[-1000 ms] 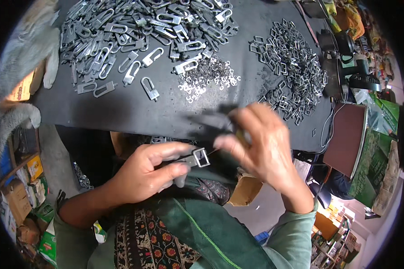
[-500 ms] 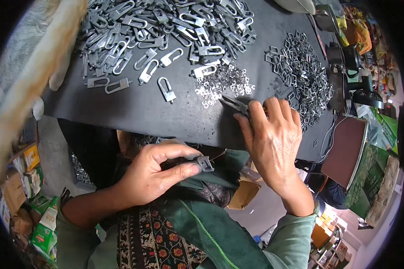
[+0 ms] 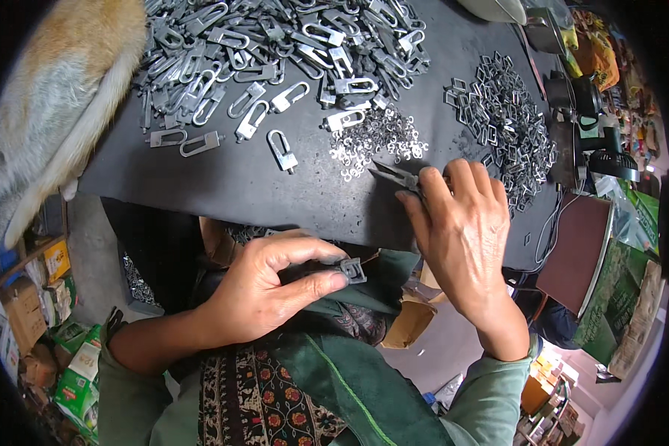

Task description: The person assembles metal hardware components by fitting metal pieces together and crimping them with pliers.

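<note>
Left hand pinching small stiff buckle by edges; right hand gripping pliers, near light, slippery rings.

The left hand sits near, in front of the torso, its forearm entering from the lower left, thumb and curled fingers pinched together. The right hand reaches farther out, back of hand up, fingers bunched closed, forearm rising from the lower right.
</note>
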Demonstrator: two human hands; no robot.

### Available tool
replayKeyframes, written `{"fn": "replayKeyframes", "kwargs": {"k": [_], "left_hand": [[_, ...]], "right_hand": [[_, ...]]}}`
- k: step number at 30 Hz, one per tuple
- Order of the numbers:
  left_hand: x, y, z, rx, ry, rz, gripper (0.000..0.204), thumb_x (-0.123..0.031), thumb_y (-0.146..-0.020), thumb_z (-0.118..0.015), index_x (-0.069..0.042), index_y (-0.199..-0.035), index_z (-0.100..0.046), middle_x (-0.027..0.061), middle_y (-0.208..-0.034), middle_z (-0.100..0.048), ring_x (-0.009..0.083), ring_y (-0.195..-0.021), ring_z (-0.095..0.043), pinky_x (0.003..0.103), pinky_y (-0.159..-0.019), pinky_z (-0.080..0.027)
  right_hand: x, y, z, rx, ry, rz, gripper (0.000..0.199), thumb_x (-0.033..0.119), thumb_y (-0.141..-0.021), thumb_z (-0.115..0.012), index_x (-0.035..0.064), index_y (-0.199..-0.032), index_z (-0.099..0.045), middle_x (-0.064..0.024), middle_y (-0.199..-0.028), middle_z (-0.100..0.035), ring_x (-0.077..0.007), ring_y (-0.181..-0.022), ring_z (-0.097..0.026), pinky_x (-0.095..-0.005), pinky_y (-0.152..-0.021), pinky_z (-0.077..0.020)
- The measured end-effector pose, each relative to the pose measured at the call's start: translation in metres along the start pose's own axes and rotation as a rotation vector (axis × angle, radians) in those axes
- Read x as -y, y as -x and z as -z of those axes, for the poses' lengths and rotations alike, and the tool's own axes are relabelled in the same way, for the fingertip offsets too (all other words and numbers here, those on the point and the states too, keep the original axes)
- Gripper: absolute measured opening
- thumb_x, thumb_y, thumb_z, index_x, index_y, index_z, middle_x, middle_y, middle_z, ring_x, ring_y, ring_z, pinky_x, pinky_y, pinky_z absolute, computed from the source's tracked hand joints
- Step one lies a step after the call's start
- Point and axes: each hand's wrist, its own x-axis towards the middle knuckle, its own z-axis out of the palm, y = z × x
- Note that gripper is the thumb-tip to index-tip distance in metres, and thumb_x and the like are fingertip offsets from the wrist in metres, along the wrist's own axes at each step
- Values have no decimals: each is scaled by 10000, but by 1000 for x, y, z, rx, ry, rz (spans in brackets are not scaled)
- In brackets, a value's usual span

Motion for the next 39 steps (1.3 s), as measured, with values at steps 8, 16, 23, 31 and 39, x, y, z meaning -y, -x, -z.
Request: {"fn": "replayKeyframes", "kwargs": {"k": [8,16,23,31,39], "left_hand": [[-2,-1,-2,43,20,60,210,-82,-897,-681,65,-1044,-652,77,-915,-678,74,-844,-599,252,-765,-476],[4,-1,-8,80,96,149,204,-82,-900,-680,50,-1051,-644,72,-928,-674,74,-870,-590,259,-788,-476],[7,-2,-12,83,52,102,200,-82,-901,-680,51,-1045,-637,66,-914,-670,69,-858,-585,254,-784,-473],[3,-2,-9,131,35,170,199,-65,-893,-675,56,-1049,-648,70,-949,-666,91,-881,-599,254,-796,-469],[8,0,-8,108,37,111,232,-112,-908,-682,44,-1073,-638,67,-910,-677,68,-872,-594,249,-788,-471]], "right_hand": [[0,-5,-1,-17,24,44,245,260,-753,-738,112,-824,-557,-60,-805,-482,-233,-813,-512,-375,-686,-374],[-21,27,10,36,8,-55,235,243,-762,-732,90,-861,-585,-82,-829,-470,-255,-833,-502,-399,-725,-384],[-26,23,-6,-4,22,1,279,195,-744,-748,73,-943,-596,-104,-911,-512,-289,-894,-514,-420,-795,-395],[-30,15,-13,-50,13,103,285,269,-738,-735,113,-900,-559,-74,-900,-478,-245,-906,-494,-408,-824,-386],[-37,7,-7,-24,17,173,304,285,-716,-747,125,-900,-564,-62,-891,-473,-238,-898,-494,-396,-809,-388]]}}
